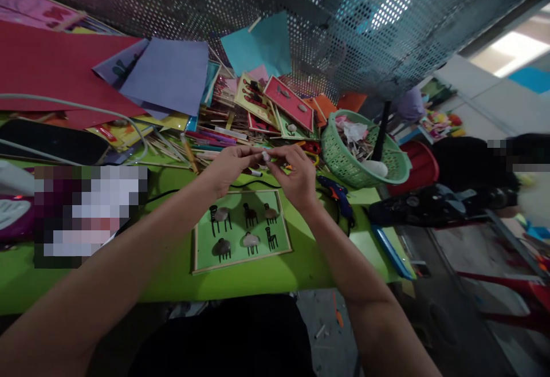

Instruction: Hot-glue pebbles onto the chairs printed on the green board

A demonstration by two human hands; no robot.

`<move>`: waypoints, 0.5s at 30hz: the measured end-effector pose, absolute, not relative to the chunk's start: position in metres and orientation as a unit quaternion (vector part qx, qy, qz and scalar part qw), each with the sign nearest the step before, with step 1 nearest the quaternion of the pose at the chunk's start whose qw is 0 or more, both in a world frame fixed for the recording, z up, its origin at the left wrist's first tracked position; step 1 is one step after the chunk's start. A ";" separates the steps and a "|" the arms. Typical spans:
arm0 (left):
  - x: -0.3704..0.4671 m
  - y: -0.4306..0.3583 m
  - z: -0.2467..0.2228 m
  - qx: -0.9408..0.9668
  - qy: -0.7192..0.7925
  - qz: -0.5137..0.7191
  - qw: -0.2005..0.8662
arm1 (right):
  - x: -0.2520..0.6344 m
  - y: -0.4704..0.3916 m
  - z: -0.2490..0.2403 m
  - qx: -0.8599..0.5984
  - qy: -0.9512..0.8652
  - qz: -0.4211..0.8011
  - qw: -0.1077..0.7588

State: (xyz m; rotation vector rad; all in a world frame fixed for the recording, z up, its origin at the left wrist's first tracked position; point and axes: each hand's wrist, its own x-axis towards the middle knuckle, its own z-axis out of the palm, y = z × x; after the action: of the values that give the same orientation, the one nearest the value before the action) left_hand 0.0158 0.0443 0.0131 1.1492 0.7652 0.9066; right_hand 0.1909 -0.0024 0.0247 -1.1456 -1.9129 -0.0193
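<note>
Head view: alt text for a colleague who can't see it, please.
The person's left hand and right hand together pinch a small whitish piece, beyond a green framed card with dark chair figures and pebble-like ovals. To the right are a blue glue gun and a green basket of scraps; coloured paper sheets pile along the far side of the table.

The hands (226, 171) (299, 177) partly hide a pale object (266, 156) too tiny to identify.

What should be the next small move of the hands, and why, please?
Perhaps bring the small whitish piece over the framed green card: left hand and right hand have it at their fingertips, and the card lies nearer the body.
</note>
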 end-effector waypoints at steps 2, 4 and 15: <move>0.016 0.044 0.012 0.503 0.324 0.413 0.687 | 0.192 -0.004 0.027 -0.477 -0.749 0.026 0.460; 0.017 0.045 0.011 0.503 0.315 0.425 0.684 | 0.194 -0.005 0.030 -0.505 -0.735 0.029 0.451; 0.017 0.040 0.012 0.567 0.334 0.428 0.619 | 0.200 -0.007 0.035 -0.552 -0.803 -0.086 0.208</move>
State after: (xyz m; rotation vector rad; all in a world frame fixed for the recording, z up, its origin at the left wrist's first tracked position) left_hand 0.0174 0.0402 0.0115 1.3050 0.7692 0.9845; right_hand 0.2000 -0.0066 0.0354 -1.5353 -2.2362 -0.2383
